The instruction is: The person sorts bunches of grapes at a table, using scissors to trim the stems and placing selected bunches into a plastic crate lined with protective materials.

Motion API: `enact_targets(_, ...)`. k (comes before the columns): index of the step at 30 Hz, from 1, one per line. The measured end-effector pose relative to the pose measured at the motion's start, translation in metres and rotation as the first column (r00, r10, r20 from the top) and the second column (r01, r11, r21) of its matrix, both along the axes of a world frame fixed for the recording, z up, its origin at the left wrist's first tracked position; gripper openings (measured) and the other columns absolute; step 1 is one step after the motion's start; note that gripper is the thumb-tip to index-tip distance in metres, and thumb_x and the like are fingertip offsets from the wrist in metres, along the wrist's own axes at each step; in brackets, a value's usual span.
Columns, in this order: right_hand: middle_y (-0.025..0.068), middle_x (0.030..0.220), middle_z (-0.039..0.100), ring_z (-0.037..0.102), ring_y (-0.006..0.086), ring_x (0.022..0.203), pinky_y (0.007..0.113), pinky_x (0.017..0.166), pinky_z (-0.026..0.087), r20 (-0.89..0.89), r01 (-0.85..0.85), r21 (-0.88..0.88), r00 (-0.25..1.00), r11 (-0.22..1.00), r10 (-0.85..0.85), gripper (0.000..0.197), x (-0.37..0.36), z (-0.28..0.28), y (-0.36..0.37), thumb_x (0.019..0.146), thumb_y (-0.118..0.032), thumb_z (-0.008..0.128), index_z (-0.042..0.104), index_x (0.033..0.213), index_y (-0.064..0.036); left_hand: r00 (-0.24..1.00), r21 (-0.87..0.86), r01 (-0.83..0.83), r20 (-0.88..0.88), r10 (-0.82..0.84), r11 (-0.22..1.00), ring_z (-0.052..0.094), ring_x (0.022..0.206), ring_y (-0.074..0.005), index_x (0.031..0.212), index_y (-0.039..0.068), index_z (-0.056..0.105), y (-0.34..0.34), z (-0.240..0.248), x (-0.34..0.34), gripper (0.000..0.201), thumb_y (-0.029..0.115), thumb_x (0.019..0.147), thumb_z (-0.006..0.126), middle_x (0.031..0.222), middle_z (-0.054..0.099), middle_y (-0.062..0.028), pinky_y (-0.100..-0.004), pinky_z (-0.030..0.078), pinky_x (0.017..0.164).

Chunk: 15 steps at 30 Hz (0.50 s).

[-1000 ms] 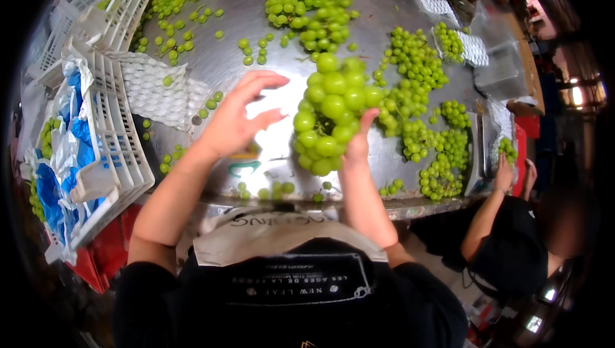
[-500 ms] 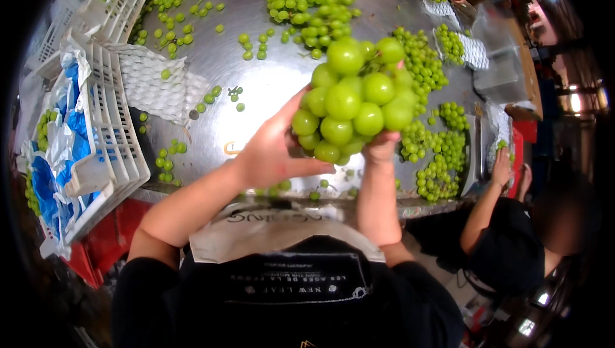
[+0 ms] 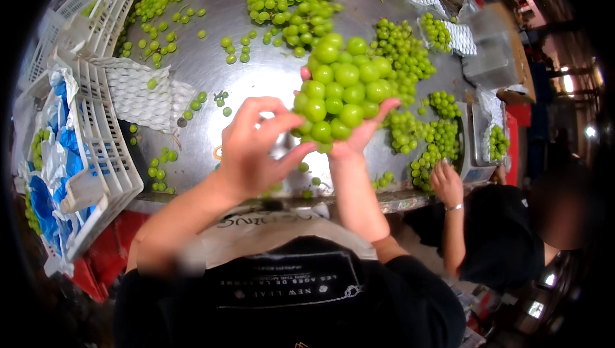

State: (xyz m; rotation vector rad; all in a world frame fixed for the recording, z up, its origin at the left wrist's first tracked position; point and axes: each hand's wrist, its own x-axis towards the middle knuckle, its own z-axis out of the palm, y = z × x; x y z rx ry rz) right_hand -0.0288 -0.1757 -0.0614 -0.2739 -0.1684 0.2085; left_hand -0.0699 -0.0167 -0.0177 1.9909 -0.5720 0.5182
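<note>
I hold a bunch of green grapes [image 3: 346, 76] up above the metal table [image 3: 211, 79]. My right hand [image 3: 352, 140] cradles it from below, thumb out on the right side and a fingertip showing at the upper left. At the bunch's lower left edge is my left hand [image 3: 250, 149], its thumb and forefinger curled in against the lowest grapes. Whether those fingers pinch one single grape is hard to see. The stem is mostly hidden.
White plastic crates [image 3: 115, 137] line the left, the nearest with blue-and-white wrapping. A white padded sheet [image 3: 144, 92] lies beside them. More grape bunches [image 3: 291, 8] and loose grapes cover the table. At right, a co-worker's hand [image 3: 447, 185] touches grapes; a clear bin [image 3: 490, 50] stands beyond.
The bunch has turned and shows a longer side. My left hand has gone from supporting it to its lower left edge; my right palm has come under it. The co-worker's hand has moved onto grapes.
</note>
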Motion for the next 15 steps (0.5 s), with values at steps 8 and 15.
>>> enact_targets(8,0.0187,0.133,0.038,0.043,0.0352,0.119,0.048,0.098,0.039,-0.031,0.174,-0.302,0.981,0.937,-0.192,0.106,-0.009,0.017,0.012,0.065,-0.08,0.046,0.027,0.137,-0.0035,0.99,0.085,0.001,0.14,-0.013,0.996,0.056,0.065,-0.0199,0.084,0.007,0.064,-0.001,0.001,0.01,0.029,0.006,0.057,0.074,0.077,0.057,-0.0046,-0.0287,0.046,0.054)
enact_targets(15,0.0183,0.133,0.038,0.043,0.0335,0.119,0.048,0.098,0.039,-0.012,0.155,-0.278,0.986,0.948,-0.164,0.107,-0.008,0.008,0.008,0.065,-0.081,0.044,0.026,0.137,-0.0035,0.98,0.168,0.105,0.15,-0.131,0.98,0.056,0.065,-0.02,0.082,0.006,0.063,0.006,0.005,0.017,0.026,0.007,0.058,0.073,0.075,0.057,-0.0041,-0.03,0.047,0.052)
